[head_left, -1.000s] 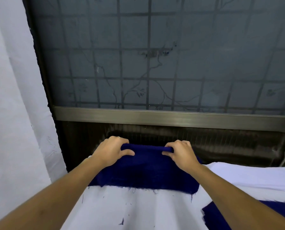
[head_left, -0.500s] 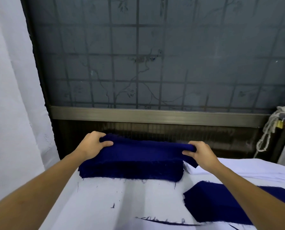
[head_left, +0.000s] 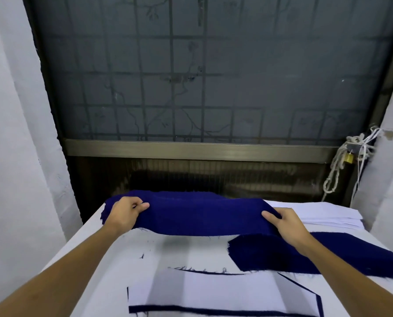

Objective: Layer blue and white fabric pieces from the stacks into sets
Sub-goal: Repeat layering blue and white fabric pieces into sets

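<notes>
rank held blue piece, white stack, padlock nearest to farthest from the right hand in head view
1. held blue piece, gripped by the right hand
2. white stack, just behind, to the right
3. padlock, far back right

Worktop point(head_left: 113, 266), white-covered: white fabric stack point(head_left: 328, 216) far right corner; blue fabric pile point(head_left: 305, 255) right side; white piece point(head_left: 213, 291) over blue piece point(head_left: 191, 308) near edge; loose blue threads point(head_left: 143, 256) centre.

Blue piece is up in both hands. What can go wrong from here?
1. The blue piece hangs slack between left hand and right hand; it may land creased or skewed on the layered set.
2. Its edge passes close over the blue stack and might drag the top layer.
</notes>
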